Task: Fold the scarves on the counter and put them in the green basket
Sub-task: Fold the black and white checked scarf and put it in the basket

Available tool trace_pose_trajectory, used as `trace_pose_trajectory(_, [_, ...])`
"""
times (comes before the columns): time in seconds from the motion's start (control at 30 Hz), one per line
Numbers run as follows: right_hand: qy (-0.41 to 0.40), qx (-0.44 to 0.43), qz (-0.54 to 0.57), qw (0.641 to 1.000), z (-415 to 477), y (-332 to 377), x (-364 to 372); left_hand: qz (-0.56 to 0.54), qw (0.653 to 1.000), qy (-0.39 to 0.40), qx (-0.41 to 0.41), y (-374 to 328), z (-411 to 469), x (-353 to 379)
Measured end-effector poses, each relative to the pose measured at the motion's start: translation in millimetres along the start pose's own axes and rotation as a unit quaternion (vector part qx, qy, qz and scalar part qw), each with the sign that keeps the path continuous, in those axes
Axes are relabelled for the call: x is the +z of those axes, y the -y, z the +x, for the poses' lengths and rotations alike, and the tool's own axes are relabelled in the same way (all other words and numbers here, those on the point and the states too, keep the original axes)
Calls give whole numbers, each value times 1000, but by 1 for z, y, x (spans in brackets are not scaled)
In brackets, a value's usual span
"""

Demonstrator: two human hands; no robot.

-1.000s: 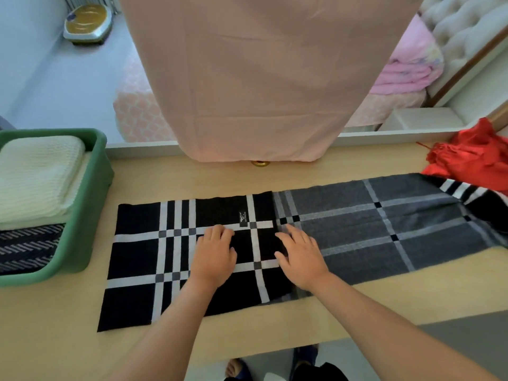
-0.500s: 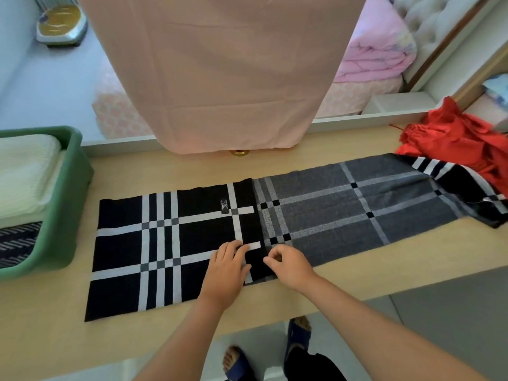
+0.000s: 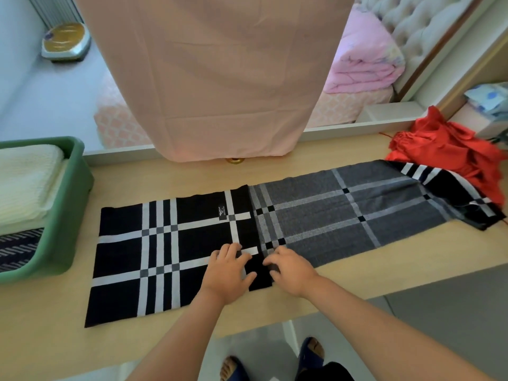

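A long plaid scarf [image 3: 330, 215] lies flat along the wooden counter [image 3: 41, 325], its black end folded over the grey length on the left. My left hand [image 3: 228, 270] rests palm down on the black layer near its front edge. My right hand [image 3: 291, 268] sits beside it at the fold's edge, fingers curled onto the cloth; whether they pinch it I cannot tell. The green basket [image 3: 68, 215] stands at the counter's left end and holds a folded cream scarf [image 3: 24, 182] and a dark striped one [image 3: 16, 246].
A crumpled red scarf [image 3: 450, 149] lies at the counter's right end, over the plaid scarf's far tip. A pink cloth [image 3: 220, 78] hangs down to the counter's back edge. Beyond are a bed with pink bedding [image 3: 365, 61] and a floor scale [image 3: 64, 41].
Both hands slid toward me along the fold line, from the scarf's middle to its front edge. My right hand's fingers curled up from flat.
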State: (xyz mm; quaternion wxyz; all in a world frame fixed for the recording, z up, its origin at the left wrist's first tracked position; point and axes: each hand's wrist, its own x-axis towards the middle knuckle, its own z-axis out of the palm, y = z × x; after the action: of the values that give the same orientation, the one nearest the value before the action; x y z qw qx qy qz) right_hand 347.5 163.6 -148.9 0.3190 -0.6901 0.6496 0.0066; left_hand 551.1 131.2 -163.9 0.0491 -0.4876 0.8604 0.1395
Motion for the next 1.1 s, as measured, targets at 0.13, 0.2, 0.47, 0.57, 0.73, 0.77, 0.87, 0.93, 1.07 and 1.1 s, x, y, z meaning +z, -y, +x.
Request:
trace_pose_trajectory(0.13, [-79,52,75,993,-7,-42,-50,-56,998,9,17,-34,44,-27])
trace_pose_trajectory(0.2, [-100,91,84,987,-13,-76,-81,-68,996,25,42,-58,73,-38])
trace_pose_trajectory(0.47, [-158,244,60,955,-59,-244,-172,-146,985,47,73,-202,182,-54])
trace_pose_trajectory(0.57, [-137,248,43,958,-67,-309,-188,-153,983,69,78,-261,220,-46])
trace_pose_trajectory(0.73, [-52,228,3,972,-66,-388,-202,-116,984,109,84,-345,286,-31])
trace_pose_trajectory(0.77, [-38,225,-1,974,-66,-401,-202,-113,983,119,82,-358,298,-28])
trace_pose_trajectory(0.87, [-25,191,-16,981,-68,-428,-204,-77,980,165,84,-392,324,-20])
trace_pose_trajectory(0.93, [-60,146,-11,987,-67,-443,-210,-23,982,169,82,-410,338,-17])
trace_pose_trajectory(1.07, [-205,143,-31,968,-69,-484,-234,-42,988,119,88,-448,366,-17])
trace_pose_trajectory(1.1, [-232,162,-48,958,-71,-497,-239,-59,987,108,99,-457,373,-17])
